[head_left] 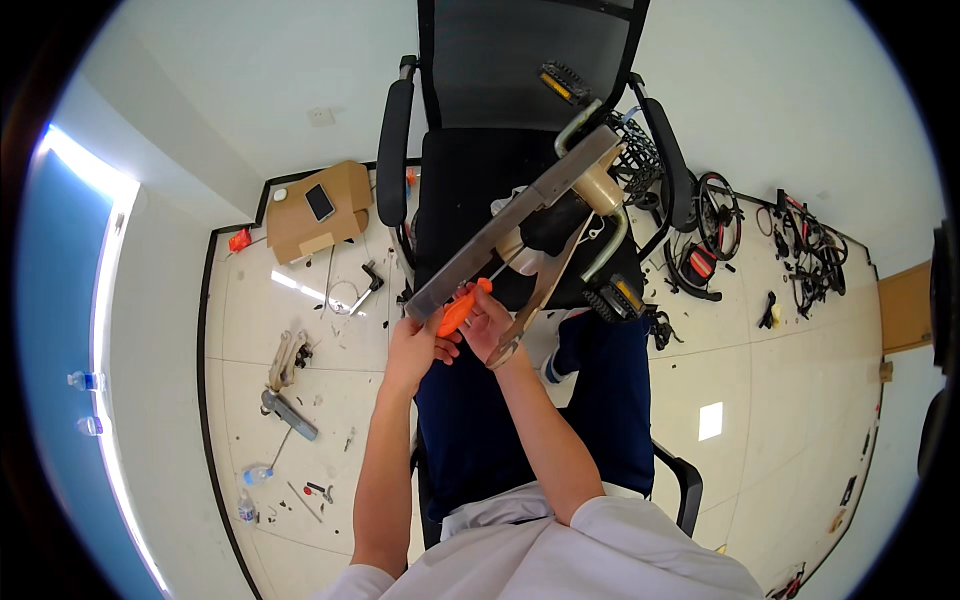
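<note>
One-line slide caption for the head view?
Both hands grip an orange-handled screwdriver against a grey bike frame.

White short-sleeved shirt [560, 555], sleeves ended above elbow, loose folds at cuffs; hem lay pale over lap. Dark navy trousers [480, 430] covered both thighs, plain, no visible pattern. Shoe [553, 368] at the person's right foot showed white with blue, small and partly hidden. Forearms bare from sleeve to wrist. Left hand [412, 345] and right hand [490, 322] bare: no gloves, watch, rings or bands seen. No markings seen on clothing.
</note>
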